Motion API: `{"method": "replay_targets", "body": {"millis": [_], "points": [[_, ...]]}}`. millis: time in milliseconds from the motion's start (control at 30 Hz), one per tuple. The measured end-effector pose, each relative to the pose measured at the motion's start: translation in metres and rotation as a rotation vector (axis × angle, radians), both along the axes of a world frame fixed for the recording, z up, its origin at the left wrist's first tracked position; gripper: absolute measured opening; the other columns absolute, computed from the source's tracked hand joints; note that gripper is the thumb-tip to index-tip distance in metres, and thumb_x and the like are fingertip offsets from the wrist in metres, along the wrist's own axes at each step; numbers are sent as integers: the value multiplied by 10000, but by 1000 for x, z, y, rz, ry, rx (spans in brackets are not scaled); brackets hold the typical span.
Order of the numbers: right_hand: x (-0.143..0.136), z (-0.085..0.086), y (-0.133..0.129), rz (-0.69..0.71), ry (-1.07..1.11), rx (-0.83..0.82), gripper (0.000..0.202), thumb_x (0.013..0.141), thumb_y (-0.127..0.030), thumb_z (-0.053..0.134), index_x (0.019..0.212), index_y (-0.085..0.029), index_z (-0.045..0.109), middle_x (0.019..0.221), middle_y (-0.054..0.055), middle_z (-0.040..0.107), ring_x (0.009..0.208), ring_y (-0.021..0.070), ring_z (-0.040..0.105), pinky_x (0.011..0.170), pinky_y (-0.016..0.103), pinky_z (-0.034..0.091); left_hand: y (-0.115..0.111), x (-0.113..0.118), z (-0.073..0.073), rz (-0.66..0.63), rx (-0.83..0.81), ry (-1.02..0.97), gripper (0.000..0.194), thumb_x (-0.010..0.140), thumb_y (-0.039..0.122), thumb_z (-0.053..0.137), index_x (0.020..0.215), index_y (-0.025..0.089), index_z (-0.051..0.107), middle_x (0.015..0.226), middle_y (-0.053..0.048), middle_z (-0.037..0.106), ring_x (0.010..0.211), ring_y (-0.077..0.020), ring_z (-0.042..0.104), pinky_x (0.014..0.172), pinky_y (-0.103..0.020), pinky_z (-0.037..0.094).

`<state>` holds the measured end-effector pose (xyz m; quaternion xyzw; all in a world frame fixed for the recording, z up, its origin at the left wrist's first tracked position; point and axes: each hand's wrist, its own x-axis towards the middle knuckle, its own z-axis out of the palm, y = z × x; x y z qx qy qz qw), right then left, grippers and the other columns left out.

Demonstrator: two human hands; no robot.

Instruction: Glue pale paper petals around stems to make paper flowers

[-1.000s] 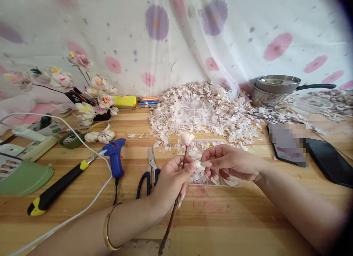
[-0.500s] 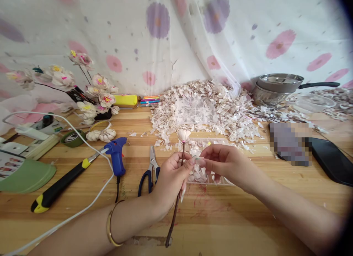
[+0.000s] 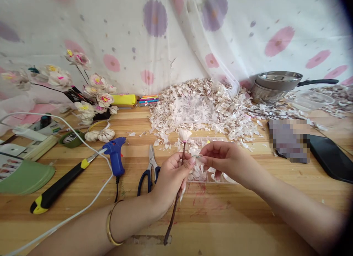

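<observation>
My left hand (image 3: 172, 177) is closed around a thin brown stem (image 3: 173, 219), which stands slanted and bears a small white flower bud (image 3: 184, 135) at its top. Thumb and finger of my right hand (image 3: 224, 160) pinch a small pale piece with a greenish tint (image 3: 196, 157), right at my left fingertips. Just behind and below my hands is a clear compartment tray (image 3: 220, 178) holding pale petals. Dark-handled scissors (image 3: 150, 169) lie left of my left hand.
A blue glue gun (image 3: 117, 156), a black-and-yellow cutter (image 3: 59, 186) and a white cable lie left. Finished flowers (image 3: 96, 90) stand behind them. A large petal heap (image 3: 165, 114) spreads at the back, with a pan (image 3: 278, 81) and a black phone (image 3: 331, 156) at right.
The view has shifted slightly. The greenish part of the small piece between my fingertips shows more clearly, and both hands keep nearly the same place.
</observation>
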<state>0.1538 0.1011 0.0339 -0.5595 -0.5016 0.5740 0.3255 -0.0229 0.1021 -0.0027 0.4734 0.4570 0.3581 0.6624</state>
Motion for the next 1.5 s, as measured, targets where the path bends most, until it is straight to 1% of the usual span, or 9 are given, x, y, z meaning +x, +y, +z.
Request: {"method": "replay_targets", "body": {"millis": [200,300,400,500,600,700,767,1133,1500], "points": [[7,1,5,5,8,72,239,694,-380,762,752,-173,659,619,-25,600,499,70,529,449,181,493,-1,1,0,-51,-21,-36,352,843,539,610,815,198,529,354,115,407,272,-44,264,302,-139,220],[17,7,7,-23,-109,192,205,713,-372,737,762,-182,676,641,-8,626,530,90,545,481,204,483,-2,1,3,-79,-29,-45,357,851,532,601,773,195,516,355,113,404,277,-40,271,305,-131,242],[30,17,10,-91,-252,355,232,730,-409,727,781,-184,697,648,10,649,558,112,555,502,228,456,-5,0,6,-131,-74,-49,346,834,532,617,804,203,513,348,127,395,256,-44,247,281,-136,241],[39,25,11,-121,-296,451,265,725,-438,735,770,-179,701,626,17,640,559,123,550,489,234,423,-9,-2,9,-207,-136,-45,344,832,538,614,822,212,503,345,131,405,230,-49,227,257,-148,215],[38,29,9,-51,-277,442,238,734,-420,734,769,-188,700,644,18,649,566,128,557,490,236,415,-12,-2,9,-245,-141,-34,316,870,510,587,839,202,521,346,126,412,230,-39,262,282,-134,184],[33,27,6,73,-255,406,197,775,-405,705,790,-209,702,684,15,673,617,143,596,544,250,457,-15,-2,8,-273,-141,-15,308,885,499,578,858,194,545,345,121,416,235,-35,281,295,-135,163],[30,25,6,118,-273,404,185,799,-404,685,798,-220,702,714,16,684,656,152,616,581,259,478,-16,-3,9,-293,-146,5,315,879,505,583,883,191,564,343,123,410,236,-38,273,292,-139,172],[31,22,8,114,-405,484,155,828,-388,658,799,-244,705,758,7,693,672,150,629,612,269,493,-19,-4,14,-328,-194,4,311,861,512,594,818,211,530,334,131,386,224,-34,240,267,-130,148],[30,27,7,118,-437,498,167,808,-395,660,763,-241,703,749,13,696,659,154,615,590,270,494,-21,-1,22,-348,-211,38,304,839,507,596,813,213,521,318,131,376,222,-48,233,250,-134,202]]}}
